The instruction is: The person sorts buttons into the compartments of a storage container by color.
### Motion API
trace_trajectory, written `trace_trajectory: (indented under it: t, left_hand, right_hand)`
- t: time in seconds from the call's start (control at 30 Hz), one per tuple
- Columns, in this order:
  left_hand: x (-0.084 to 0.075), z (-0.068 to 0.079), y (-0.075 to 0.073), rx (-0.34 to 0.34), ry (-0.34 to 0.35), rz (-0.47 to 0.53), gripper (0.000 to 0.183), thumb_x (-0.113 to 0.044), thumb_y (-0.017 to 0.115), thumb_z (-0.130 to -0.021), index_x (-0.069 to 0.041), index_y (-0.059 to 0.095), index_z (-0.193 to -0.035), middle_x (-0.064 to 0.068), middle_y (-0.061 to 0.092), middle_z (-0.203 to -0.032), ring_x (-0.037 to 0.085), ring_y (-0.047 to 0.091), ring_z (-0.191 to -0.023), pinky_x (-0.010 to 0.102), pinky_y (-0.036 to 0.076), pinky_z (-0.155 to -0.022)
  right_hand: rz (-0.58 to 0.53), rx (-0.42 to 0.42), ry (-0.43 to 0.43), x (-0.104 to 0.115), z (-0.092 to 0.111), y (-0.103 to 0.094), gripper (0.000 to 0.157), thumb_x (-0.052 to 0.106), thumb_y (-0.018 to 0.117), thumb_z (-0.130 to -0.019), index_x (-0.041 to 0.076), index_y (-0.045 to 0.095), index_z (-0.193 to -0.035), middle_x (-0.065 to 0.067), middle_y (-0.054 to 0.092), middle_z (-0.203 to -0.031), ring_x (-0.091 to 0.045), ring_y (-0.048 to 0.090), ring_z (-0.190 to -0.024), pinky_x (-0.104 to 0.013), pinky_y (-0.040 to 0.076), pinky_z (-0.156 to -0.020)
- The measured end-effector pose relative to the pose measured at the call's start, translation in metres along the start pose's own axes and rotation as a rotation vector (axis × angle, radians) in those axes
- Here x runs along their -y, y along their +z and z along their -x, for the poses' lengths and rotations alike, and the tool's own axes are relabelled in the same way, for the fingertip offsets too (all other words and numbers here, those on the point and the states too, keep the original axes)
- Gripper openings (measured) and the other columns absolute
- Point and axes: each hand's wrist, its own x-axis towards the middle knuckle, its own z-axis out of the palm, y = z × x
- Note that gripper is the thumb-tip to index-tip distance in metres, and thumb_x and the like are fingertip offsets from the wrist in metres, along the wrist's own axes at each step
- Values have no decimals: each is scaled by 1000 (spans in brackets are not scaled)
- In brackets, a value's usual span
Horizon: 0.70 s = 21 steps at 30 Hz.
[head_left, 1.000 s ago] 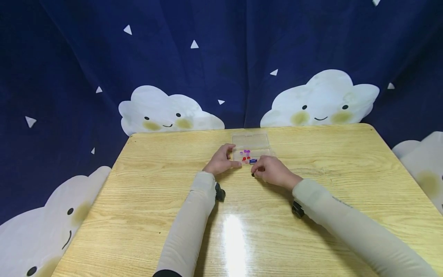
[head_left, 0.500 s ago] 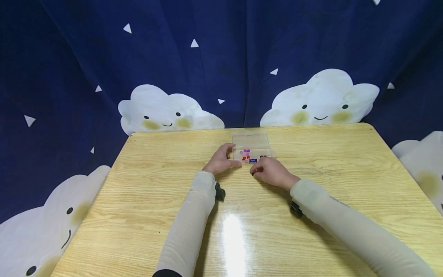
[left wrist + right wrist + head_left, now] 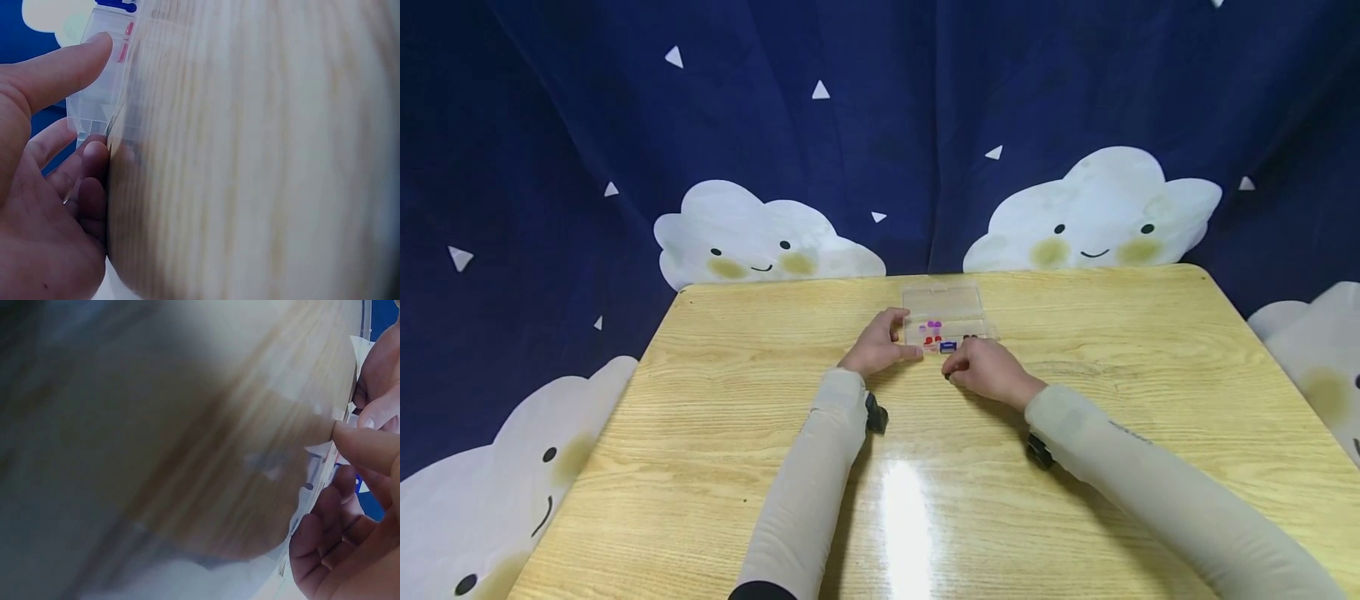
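Note:
A clear plastic box (image 3: 942, 302) stands at the table's far side with its lid raised. Small purple pieces (image 3: 934, 324) and red pieces (image 3: 928, 340) lie in its left part, with dark pieces (image 3: 970, 337) farther right. On the front is a blue label (image 3: 948, 347). My left hand (image 3: 876, 343) holds the box's left end, thumb at the front corner and fingers behind. Just in front of the box, my right hand (image 3: 991, 371) pinches a small black piece (image 3: 947, 376) low over the table. In the right wrist view the fingertips hide this piece.
The wooden table (image 3: 760, 350) stretches around the box, its far edge against a dark blue curtain (image 3: 880, 125) with white clouds. A black wrist camera (image 3: 876, 414) sits under the left sleeve, another wrist camera (image 3: 1040, 452) under the right.
My right hand has shifted slightly left, the black piece still between its fingertips. Dark pieces in the box have come into view above it. The left hand stays at the box.

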Motion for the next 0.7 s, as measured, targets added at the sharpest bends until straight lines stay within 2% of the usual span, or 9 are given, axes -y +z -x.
trace_trajectory:
  t: [0.4, 0.53, 0.7]
  left_hand:
    - [0, 0, 0, 9, -5, 10, 77, -20, 80, -84, -14, 40, -150, 10, 50, -141, 23, 45, -105, 35, 40, -91]
    - [1, 0, 1, 14, -7, 9, 77, -20, 80, -84, -14, 40, -150, 11, 49, -145, 24, 45, -108, 37, 41, -96]
    - [0, 1, 1, 0, 7, -10, 75, -20, 79, -85, -12, 40, -149, 12, 50, -141, 22, 45, -104, 35, 41, -91]
  right_hand:
    - [1, -10, 30, 3, 1, 2, 12, 8, 72, -85, 16, 80, -90, -2, 76, -94, -21, 66, -92, -42, 54, -86]
    - [-1, -13, 50, 3, 1, 3, 10, 9, 73, -84, 17, 78, -85, 1, 75, -87, -17, 63, -84, -40, 53, -81]
    - [6, -31, 29, 2, 0, 3, 11, 8, 73, -84, 17, 78, -81, 2, 75, -85, -15, 63, -81, -39, 54, -79]
